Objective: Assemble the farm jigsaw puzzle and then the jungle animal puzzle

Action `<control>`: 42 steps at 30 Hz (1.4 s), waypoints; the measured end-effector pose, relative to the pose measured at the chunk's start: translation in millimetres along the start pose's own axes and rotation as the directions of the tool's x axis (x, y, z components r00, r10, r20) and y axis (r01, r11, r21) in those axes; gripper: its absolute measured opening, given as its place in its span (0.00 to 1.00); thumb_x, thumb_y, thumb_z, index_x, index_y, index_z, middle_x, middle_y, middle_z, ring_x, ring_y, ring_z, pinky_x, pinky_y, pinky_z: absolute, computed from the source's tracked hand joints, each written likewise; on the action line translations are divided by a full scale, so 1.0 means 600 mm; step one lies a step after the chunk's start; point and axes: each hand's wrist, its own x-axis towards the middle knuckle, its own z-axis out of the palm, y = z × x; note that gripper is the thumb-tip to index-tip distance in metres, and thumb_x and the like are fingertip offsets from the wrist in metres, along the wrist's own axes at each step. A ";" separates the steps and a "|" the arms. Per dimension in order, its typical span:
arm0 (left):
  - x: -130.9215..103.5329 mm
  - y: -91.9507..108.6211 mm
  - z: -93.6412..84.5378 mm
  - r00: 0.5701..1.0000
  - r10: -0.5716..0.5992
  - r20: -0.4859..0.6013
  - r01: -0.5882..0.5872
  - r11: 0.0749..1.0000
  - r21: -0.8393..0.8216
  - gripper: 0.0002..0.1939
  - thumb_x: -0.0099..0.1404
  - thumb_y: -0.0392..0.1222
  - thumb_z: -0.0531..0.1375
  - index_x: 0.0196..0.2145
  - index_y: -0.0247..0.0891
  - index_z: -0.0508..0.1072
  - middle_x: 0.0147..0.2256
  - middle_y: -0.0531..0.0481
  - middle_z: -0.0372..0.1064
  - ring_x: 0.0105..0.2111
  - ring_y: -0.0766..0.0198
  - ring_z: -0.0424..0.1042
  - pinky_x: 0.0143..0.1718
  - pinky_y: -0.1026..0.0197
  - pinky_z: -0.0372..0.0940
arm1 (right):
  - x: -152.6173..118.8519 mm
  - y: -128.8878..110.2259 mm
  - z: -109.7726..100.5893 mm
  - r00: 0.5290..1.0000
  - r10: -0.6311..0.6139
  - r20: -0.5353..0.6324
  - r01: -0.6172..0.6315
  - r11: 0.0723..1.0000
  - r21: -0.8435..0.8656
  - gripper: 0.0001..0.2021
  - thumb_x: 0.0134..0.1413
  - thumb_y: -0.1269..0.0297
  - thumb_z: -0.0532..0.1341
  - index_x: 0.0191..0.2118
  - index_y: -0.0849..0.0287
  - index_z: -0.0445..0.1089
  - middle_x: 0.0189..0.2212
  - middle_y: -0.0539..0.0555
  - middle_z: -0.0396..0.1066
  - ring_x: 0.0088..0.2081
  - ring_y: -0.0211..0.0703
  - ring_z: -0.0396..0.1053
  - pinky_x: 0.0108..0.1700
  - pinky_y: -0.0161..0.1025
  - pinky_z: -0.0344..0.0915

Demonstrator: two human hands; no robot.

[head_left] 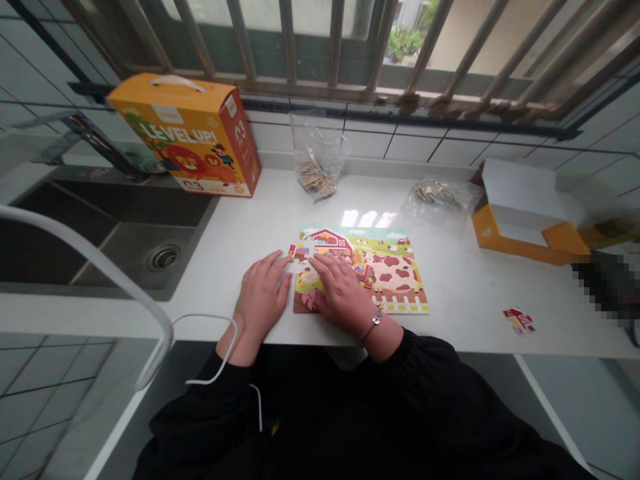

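A farm puzzle (pixel 395 270) with a barn, cows and a fence lies flat on the white counter, with a gap near its left edge. Beside that edge my left hand (pixel 263 293) rests on the counter, fingers stretched out; its fingertips are at a small red piece (pixel 292 251). My right hand (pixel 343 290) lies spread over the left part of the puzzle, its fingertips near the gap, and hides some of the picture. Off to the right on the counter is a loose red and yellow piece (pixel 520 321).
An orange box (pixel 190 137) stands by the sink (pixel 135 247) at the left. Two plastic bags, one of brownish pieces (pixel 316 179) and another (pixel 437 193), lie near the wall. An open orange carton (pixel 525 233) sits at the right. A white cable (pixel 100 257) crosses at the left.
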 end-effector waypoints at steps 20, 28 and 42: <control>0.022 -0.013 -0.001 0.993 0.005 0.119 -0.002 1.000 -0.023 0.23 0.79 0.36 0.53 0.68 0.39 0.71 0.70 0.39 0.70 0.69 0.46 0.70 0.71 0.37 0.65 | -0.064 0.073 -0.094 0.953 0.210 -0.217 -0.239 0.964 -0.118 0.16 0.70 0.65 0.63 0.60 0.58 0.74 0.57 0.68 0.75 0.60 0.65 0.72 0.64 0.65 0.71; 0.098 -0.039 0.001 0.964 0.123 0.234 -0.092 0.986 -0.139 0.25 0.74 0.41 0.61 0.67 0.40 0.71 0.65 0.37 0.75 0.65 0.43 0.73 0.69 0.36 0.66 | -0.131 0.128 -0.109 0.988 0.124 -0.090 -0.130 0.990 -0.058 0.12 0.71 0.64 0.66 0.56 0.53 0.77 0.61 0.65 0.76 0.62 0.62 0.74 0.63 0.65 0.74; 0.104 -0.029 -0.014 0.985 0.143 0.102 -0.098 0.930 -0.355 0.14 0.76 0.40 0.65 0.57 0.44 0.77 0.53 0.45 0.77 0.54 0.52 0.76 0.60 0.46 0.73 | -0.132 0.137 -0.095 0.978 0.131 -0.160 -0.126 0.991 0.039 0.04 0.72 0.61 0.69 0.46 0.52 0.81 0.51 0.60 0.82 0.53 0.56 0.78 0.57 0.57 0.74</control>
